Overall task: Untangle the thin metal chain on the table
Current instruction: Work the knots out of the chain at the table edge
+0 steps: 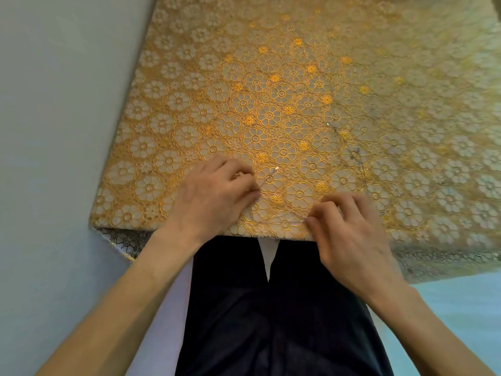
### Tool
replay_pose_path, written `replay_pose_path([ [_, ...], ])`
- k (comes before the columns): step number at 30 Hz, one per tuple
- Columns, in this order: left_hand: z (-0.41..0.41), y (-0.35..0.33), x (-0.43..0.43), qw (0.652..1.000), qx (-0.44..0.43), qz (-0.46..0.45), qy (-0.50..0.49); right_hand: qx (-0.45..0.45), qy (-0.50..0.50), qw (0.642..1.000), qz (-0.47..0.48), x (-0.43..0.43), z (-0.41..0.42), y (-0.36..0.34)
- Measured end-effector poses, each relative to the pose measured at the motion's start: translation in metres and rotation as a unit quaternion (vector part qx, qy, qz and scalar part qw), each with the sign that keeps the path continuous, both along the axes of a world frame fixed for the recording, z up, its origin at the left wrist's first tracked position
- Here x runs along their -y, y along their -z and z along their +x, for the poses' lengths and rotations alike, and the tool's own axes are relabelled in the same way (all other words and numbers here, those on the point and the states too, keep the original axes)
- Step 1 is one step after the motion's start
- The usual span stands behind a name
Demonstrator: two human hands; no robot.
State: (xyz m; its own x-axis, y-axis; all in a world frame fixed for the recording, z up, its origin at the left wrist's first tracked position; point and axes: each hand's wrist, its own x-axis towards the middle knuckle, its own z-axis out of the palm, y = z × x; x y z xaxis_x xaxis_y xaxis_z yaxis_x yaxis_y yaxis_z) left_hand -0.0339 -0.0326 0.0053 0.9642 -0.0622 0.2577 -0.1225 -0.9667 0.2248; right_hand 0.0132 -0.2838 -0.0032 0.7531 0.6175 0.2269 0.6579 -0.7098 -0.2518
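Observation:
A thin metal chain [357, 161] lies on the table's gold floral cloth [271, 104]. One stretch runs from a glinting end at the right down toward my right hand, with a small knot partway. Another short end sticks out past my left hand and glints at its tip. A fine strand spans the gap between both hands near the front edge. My left hand [217, 194] pinches the chain with curled fingers. At the table's front edge, my right hand [352, 229] pinches the strand between thumb and fingertips.
The cloth hangs over the table's front edge [271, 236] and droops at the near left corner and along the right. A pale wall [54, 104] borders the table's left side. My dark-trousered legs [271, 308] are below the edge.

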Motion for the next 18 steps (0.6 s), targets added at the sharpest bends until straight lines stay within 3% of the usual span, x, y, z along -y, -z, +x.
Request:
replay_pose_path([
  [3,-0.001,-0.001,0.006,0.999,-0.011,-0.036,0.0,0.007,-0.011,0.999,-0.047,-0.004,0.002,-0.001],
  [5,-0.008,-0.006,0.012,0.984,-0.037,-0.166,-0.052,-0.039,-0.017,0.999,0.008,-0.005,0.001,-0.007],
  [9,-0.021,-0.022,0.029,0.878,-0.077,-0.449,-0.144,-0.215,0.001,0.959,0.183,-0.009,-0.001,-0.022],
  [14,-0.029,-0.034,0.04,0.772,-0.053,-0.614,-0.155,-0.415,0.041,0.82,0.392,-0.019,0.009,-0.043],
  [16,-0.033,-0.037,0.036,0.751,-0.071,-0.636,-0.161,-0.48,0.075,0.751,0.448,-0.02,0.017,-0.051],
  [18,-0.038,-0.038,0.03,0.753,-0.097,-0.631,-0.157,-0.527,0.103,0.695,0.479,-0.02,0.024,-0.056],
])
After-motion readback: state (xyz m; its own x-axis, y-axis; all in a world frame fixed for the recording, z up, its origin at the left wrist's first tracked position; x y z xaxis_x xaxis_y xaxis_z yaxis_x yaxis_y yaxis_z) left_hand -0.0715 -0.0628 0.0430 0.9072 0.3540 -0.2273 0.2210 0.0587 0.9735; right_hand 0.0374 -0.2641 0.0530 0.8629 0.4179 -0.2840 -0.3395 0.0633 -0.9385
